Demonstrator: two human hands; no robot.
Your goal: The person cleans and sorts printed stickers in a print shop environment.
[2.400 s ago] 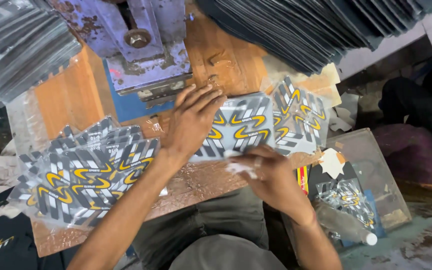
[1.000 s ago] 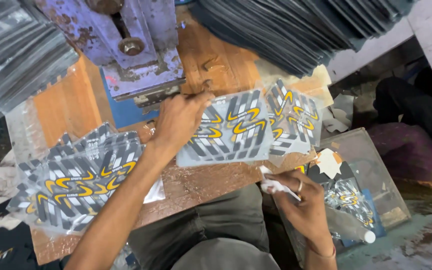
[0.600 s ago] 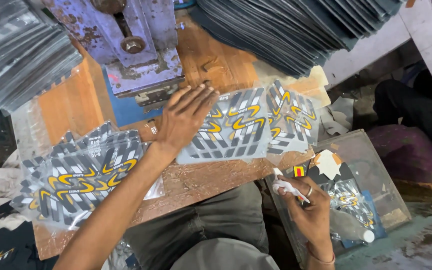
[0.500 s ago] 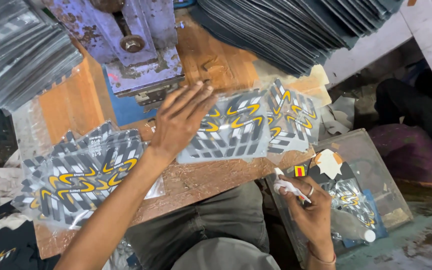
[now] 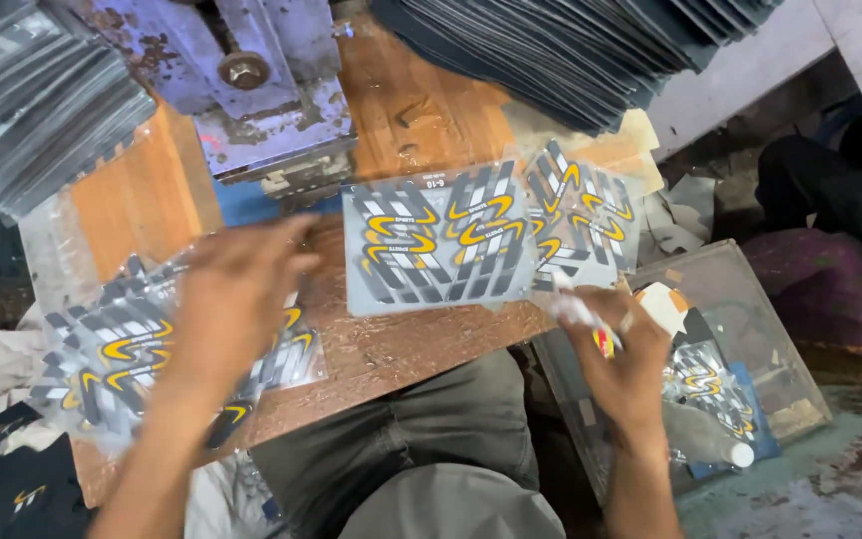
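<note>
The left hand (image 5: 236, 299) is blurred, its fingers spread loosely and pointing toward the machine, palm down over the heap of clear-wrapped sticker sheets printed with grey, black and yellow curved stripes (image 5: 142, 349); whether it presses on the heap or hangs just above it cannot be told. The right hand (image 5: 621, 354) is closed around a small white strip with a bit of red and yellow on it (image 5: 583, 314), pinched between thumb and fingers at the table's near right corner. Between the two hands, flat on the worn brown wooden tabletop (image 5: 381, 344), lies a single grey sticker sheet with yellow swooshes (image 5: 436, 240), touched by neither hand. More of the same sheets (image 5: 581, 215) fan out just beside it to the right. Behind stands a blue, rusty metal press (image 5: 251, 90). Below the right hand sits a clear plastic tray (image 5: 750, 329) with scraps in it.
</note>
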